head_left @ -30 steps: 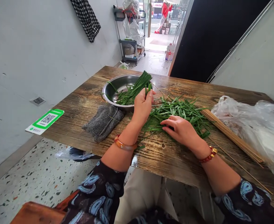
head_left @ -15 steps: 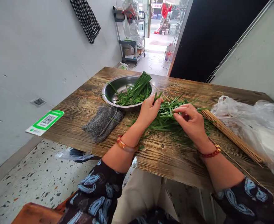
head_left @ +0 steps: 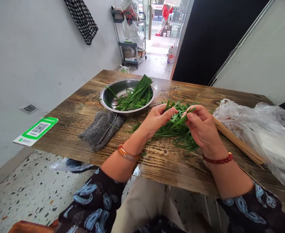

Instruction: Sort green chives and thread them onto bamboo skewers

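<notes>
My left hand (head_left: 158,119) is closed, with green garlic chive leaves sticking up between thumb and fingers. Close by on the right, my right hand (head_left: 202,126) pinches a few chive leaves, their ends poking out past the thumb. Under both hands a loose heap of garlic chives (head_left: 178,134) is spread on the wooden table (head_left: 152,171). A steel basin (head_left: 103,103) left of the hands holds cut chives, with a neat bundle (head_left: 143,85) leaning over its far right rim.
A grey cloth (head_left: 101,131) lies before the basin. Right of the heap are a bundle of thin bamboo skewers (head_left: 238,142) and clear plastic bags (head_left: 266,129). A green-framed code card (head_left: 37,131) sits at the left table edge. Beyond the table stands a trolley (head_left: 130,42).
My right hand has moved nearer my left hand, and chive leaves now show in its pinch. The whole scene has shifted slightly left in view.
</notes>
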{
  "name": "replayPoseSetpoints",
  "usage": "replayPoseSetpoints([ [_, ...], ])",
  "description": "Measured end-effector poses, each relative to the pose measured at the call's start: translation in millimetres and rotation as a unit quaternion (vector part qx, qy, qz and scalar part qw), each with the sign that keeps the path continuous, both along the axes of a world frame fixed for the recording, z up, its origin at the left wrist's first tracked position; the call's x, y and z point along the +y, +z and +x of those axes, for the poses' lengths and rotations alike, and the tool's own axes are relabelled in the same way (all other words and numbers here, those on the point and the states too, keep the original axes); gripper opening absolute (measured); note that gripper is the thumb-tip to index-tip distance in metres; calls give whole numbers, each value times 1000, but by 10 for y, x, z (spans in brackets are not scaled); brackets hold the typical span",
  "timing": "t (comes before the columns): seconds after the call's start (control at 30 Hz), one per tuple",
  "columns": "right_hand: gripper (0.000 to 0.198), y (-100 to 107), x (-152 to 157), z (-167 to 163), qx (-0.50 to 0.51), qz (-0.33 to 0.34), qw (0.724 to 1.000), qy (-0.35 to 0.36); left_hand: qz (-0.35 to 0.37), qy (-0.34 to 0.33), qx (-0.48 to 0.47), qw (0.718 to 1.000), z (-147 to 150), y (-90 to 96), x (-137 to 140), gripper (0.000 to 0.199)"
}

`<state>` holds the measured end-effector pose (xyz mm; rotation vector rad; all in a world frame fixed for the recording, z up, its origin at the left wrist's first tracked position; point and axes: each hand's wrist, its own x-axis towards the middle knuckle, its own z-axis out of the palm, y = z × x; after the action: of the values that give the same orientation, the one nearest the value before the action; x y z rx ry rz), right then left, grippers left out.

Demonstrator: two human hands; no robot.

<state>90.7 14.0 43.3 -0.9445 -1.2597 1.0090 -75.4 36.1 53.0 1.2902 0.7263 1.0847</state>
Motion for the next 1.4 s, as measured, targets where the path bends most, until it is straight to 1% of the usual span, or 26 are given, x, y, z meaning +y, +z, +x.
replayPoseSetpoints([
  [0.07, 19, -12, -19, -21, 2, -24, 999, 47, -7, 0, -21, 1000, -11, -3, 13, 37],
  [0.13, 18, -34, -32, -43, -1, -41, 996, 83, 2, 1, -26, 1000, -26, -2, 23, 38],
  [0.2, 17, -65, -30, -60, 3, -36, 995, 91, 15, -6, -12, 1000, -40, 3, 26, 38],
  [0.27, 15, -104, -10, -70, -1, 0, 998, 68, 25, -22, 19, 999, -47, 1, 26, 38],
  [0.33, 12, -145, 23, -72, -22, 45, 999, 21, 37, -37, 52, 997, -40, -17, 30, 35],
  [0.4, 12, -182, 56, -66, -50, 68, 996, -29, 57, -42, 71, 995, -21, -52, 42, 32],
  [0.5, 14, -212, 86, -43, -97, 75, 989, -84, 81, -34, 85, 992, 3, -103, 69, 31],
  [0.6, 19, -193, 98, 5, -150, 69, 981, -104, 92, -23, 106, 990, -18, -107, 94, 21],
  [0.67, 23, -152, 103, 50, -183, 59, 977, -90, 92, 5, 117, 989, -61, -81, 111, 15],
  [0.7, 23, -127, 104, 73, -202, 54, 975, -71, 88, 28, 118, 989, -87, -64, 121, 15],
  [0.77, 22, -80, 105, 116, -252, 55, 966, -1, 71, 76, 104, 989, -138, -31, 142, 16],
  [0.8, 21, -63, 104, 133, -284, 61, 956, 48, 63, 97, 92, 989, -161, -18, 152, 17],
  [0.87, 17, -49, 101, 157, -358, 84, 920, 138, 55, 127, 70, 988, -197, 5, 167, 20],
  [0.9, 16, -53, 101, 165, -399, 95, 898, 163, 55, 135, 65, 987, -210, 15, 171, 22],
  [0.93, 15, -62, 101, 170, -441, 102, 875, 172, 58, 140, 63, 986, -218, 25, 171, 22],
  [1.07, 8, -100, 109, 171, -593, 120, 785, 134, 80, 173, 66, 979, -234, 59, 153, 24],
  [1.1, 7, -101, 111, 166, -618, 123, 765, 131, 83, 187, 61, 977, -239, 62, 149, 24],
  [1.17, 10, -98, 113, 151, -656, 125, 734, 121, 97, 220, 52, 969, -254, 59, 151, 22],
  [1.23, 14, -101, 117, 129, -682, 125, 714, 104, 112, 244, 54, 962, -274, 43, 166, 19],
  [1.3, 16, -121, 127, 104, -698, 124, 701, 79, 128, 263, 73, 954, -290, 21, 185, 17],
  [1.33, 16, -137, 134, 92, -704, 124, 696, 67, 146, 275, 103, 945, -294, 10, 194, 16],
  [1.4, 16, -177, 152, 70, -713, 127, 688, 45, 201, 305, 182, 913, -293, -11, 205, 15],
])
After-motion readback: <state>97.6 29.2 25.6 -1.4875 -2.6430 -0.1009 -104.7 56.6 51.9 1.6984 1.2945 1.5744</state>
